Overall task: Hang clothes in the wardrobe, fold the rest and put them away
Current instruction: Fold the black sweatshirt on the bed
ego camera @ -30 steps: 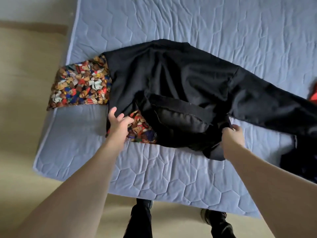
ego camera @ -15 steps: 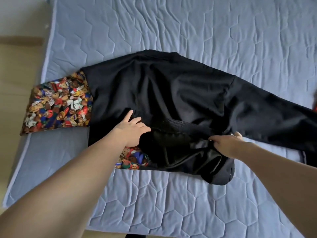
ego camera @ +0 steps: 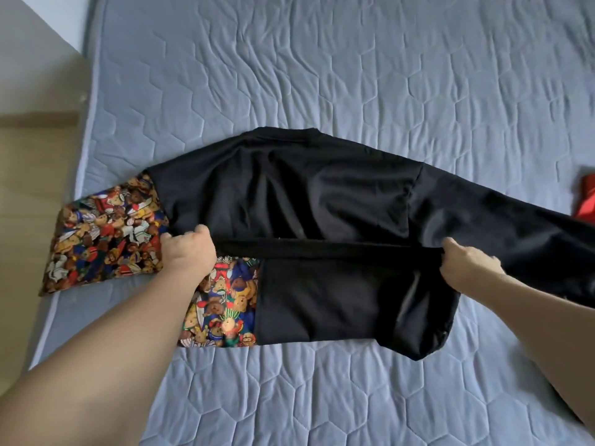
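Sweatshirt: black sweatshirt (ego camera: pixel 289 194) with teddy-bear print sleeve (ego camera: pixel 106 239), spread on the bed (ego camera: pixel 354 75).
Left hand (ego camera: pixel 190 252): grips the hem's left end.
Right hand (ego camera: pixel 467 265): pinches the right end.
Advice: keep the hem taut, level; fold squarely.

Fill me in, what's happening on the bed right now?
A person is folding a black sweatshirt with a teddy-bear print sleeve on a quilted blue mattress. The left hand and right hand each grip one end of the hem, folded up across the body. The black sleeve lies spread to the right. Something red sits at the right edge.
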### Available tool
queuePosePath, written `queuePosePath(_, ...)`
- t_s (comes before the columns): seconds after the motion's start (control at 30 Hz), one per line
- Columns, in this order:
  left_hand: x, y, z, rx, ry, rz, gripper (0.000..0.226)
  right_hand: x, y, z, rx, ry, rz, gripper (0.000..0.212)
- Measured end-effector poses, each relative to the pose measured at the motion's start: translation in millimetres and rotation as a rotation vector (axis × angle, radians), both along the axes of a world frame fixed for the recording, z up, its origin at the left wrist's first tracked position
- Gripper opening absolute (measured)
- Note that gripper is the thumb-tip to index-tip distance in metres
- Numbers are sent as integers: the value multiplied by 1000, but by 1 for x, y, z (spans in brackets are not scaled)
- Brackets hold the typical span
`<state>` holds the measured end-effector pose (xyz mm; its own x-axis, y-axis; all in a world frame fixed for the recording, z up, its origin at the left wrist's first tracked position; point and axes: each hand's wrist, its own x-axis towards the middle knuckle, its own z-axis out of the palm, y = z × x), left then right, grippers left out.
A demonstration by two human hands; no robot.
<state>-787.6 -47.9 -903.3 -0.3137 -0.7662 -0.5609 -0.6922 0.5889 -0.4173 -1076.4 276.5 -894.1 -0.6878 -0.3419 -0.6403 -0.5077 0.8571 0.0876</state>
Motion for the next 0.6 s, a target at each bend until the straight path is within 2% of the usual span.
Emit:
queuePosePath(0.1, -8, 12, -17, 10, 104, -182, 51, 12, -8, -4, 165, -52, 156, 32)
queuePosePath(0.17, -13, 17, -28, 113, 69, -237, 61, 20, -12, -13, 342, -84, 246, 40)
queuePosePath(0.27, -18, 25, -33, 237, -40, -195, 41, 27, -10, -23, 424, -50, 318, 44)
queuePosePath(0.4, -14, 30, -2, 236, 16, -60, 26, 33, -8, -5, 225, -73, 216, 36)
queuePosePath(0.5, -18, 9, 58, 35, 135, -54, 29, 17, -23, 45, 19, -39, 126, 26)
queuePosePath(0.6, -14, -12, 136, -179, 338, -113, 36, 0, -40, 125, -238, 130, 131, 22)
